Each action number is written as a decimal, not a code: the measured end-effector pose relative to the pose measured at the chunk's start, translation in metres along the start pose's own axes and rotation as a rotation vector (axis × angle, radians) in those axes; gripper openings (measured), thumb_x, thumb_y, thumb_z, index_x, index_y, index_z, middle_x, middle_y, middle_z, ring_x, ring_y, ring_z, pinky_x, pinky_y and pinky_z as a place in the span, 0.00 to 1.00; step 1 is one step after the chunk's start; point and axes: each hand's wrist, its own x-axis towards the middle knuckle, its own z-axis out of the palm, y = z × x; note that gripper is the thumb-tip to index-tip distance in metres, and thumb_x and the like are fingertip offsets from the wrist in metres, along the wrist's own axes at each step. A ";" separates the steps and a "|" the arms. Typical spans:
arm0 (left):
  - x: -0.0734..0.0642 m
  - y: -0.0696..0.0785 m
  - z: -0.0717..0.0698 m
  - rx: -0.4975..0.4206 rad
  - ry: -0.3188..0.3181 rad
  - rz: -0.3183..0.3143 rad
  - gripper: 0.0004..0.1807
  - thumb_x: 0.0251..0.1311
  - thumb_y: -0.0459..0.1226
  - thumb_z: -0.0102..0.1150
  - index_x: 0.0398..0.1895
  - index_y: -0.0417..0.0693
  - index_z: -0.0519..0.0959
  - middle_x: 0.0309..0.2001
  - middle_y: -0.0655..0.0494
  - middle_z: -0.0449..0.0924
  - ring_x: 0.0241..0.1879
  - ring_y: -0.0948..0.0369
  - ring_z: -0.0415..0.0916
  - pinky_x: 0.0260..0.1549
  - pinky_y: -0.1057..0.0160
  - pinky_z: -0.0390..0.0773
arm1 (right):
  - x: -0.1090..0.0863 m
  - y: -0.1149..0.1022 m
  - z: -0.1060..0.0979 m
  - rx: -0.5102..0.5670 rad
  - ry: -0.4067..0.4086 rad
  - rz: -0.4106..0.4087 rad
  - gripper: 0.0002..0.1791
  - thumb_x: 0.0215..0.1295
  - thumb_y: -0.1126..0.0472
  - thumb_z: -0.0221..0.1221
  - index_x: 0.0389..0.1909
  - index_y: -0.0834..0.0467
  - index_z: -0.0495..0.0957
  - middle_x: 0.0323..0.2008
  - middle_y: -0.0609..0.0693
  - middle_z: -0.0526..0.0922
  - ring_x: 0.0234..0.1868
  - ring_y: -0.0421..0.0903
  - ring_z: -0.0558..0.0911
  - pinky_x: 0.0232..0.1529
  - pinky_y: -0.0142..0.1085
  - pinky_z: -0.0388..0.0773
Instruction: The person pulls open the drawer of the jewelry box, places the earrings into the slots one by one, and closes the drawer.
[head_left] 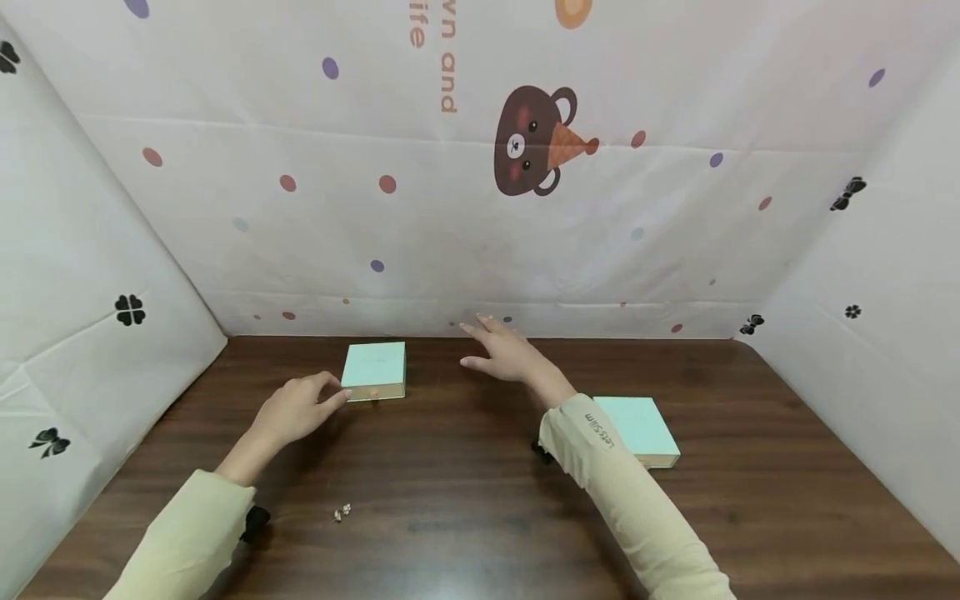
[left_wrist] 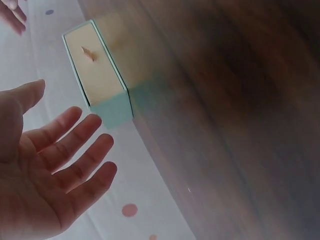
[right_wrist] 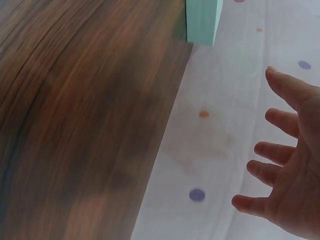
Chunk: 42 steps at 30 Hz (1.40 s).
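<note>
In the head view a mint-green drawer box [head_left: 375, 364] with a cream front sits toward the back left of the table. My left hand [head_left: 300, 407] is at its left front corner, thumb and fingers spread and nothing between them. The left wrist view shows that box's cream front [left_wrist: 92, 70] with a small ribbon-like pull tab [left_wrist: 88, 53], beyond the fingertips of the left hand [left_wrist: 55, 165]. My right hand [head_left: 510, 352] hovers to the right of this box with fingers extended, holding nothing. A second mint-green box [head_left: 641, 427] stands at the right, partly hidden behind the right forearm.
Small shiny pieces, perhaps earrings [head_left: 342, 512], lie on the dark wooden table [head_left: 442, 483] near the front left. A white printed cloth backdrop [head_left: 450, 225] rises behind the table, with more white cloth [head_left: 60, 250] along both sides.
</note>
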 end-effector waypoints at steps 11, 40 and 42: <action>0.010 0.012 0.007 -0.077 -0.050 -0.060 0.16 0.61 0.45 0.52 0.27 0.42 0.80 0.18 0.58 0.72 0.18 0.62 0.63 0.18 0.64 0.62 | 0.023 -0.016 0.021 0.217 -0.023 -0.078 0.34 0.66 0.46 0.50 0.69 0.55 0.54 0.70 0.60 0.47 0.69 0.56 0.51 0.64 0.51 0.52; 0.030 0.021 0.019 -0.279 -0.259 -0.235 0.18 0.63 0.43 0.51 0.31 0.36 0.81 0.22 0.53 0.80 0.21 0.61 0.77 0.20 0.62 0.76 | 0.065 -0.046 0.063 0.369 -0.118 -0.041 0.30 0.67 0.47 0.48 0.68 0.53 0.57 0.70 0.53 0.48 0.69 0.52 0.51 0.64 0.48 0.53; 0.031 0.021 0.019 -0.283 -0.260 -0.236 0.17 0.63 0.43 0.51 0.31 0.36 0.81 0.22 0.53 0.80 0.21 0.62 0.77 0.21 0.62 0.76 | 0.066 -0.047 0.064 0.367 -0.117 -0.040 0.30 0.67 0.48 0.48 0.68 0.53 0.57 0.70 0.52 0.48 0.69 0.51 0.51 0.64 0.47 0.53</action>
